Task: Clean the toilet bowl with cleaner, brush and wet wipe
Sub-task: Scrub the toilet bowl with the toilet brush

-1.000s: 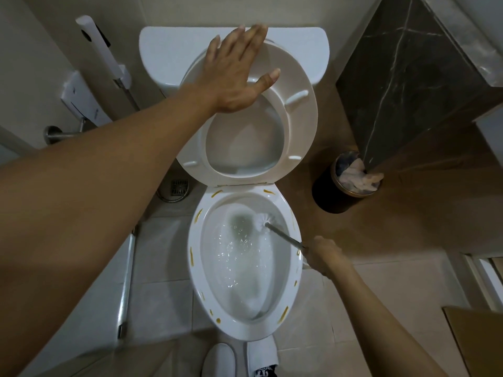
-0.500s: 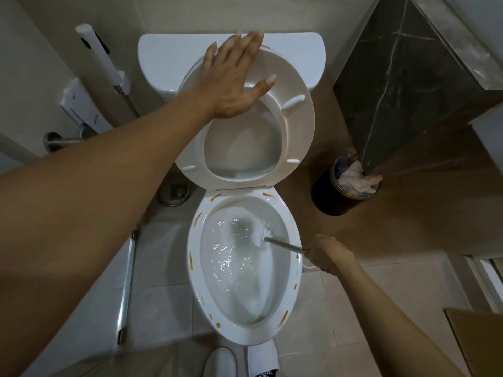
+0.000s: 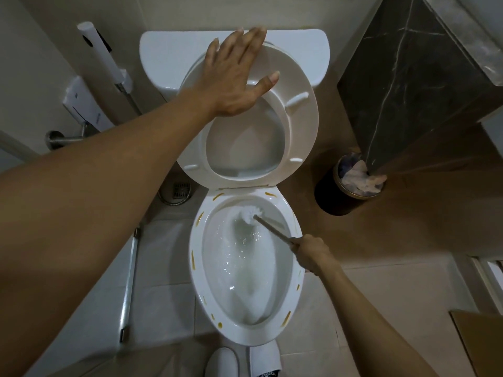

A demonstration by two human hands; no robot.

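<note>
Two hands work: left hand (image 3: 234, 77), fingers spread, presses the raised seat (image 3: 294, 131) at 12 o'clock; right hand (image 3: 310, 254) grips the brush (image 3: 249, 213), head at the bowl's (image 3: 196, 268) 12 o'clock.

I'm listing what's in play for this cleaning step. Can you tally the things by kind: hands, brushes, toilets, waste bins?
Hands: 2, the left hand flat on the raised seat, the right hand gripping the brush
Brushes: 1
Toilets: 1, the toilet bowl
Waste bins: 1, the black bin
Total: 5
</note>
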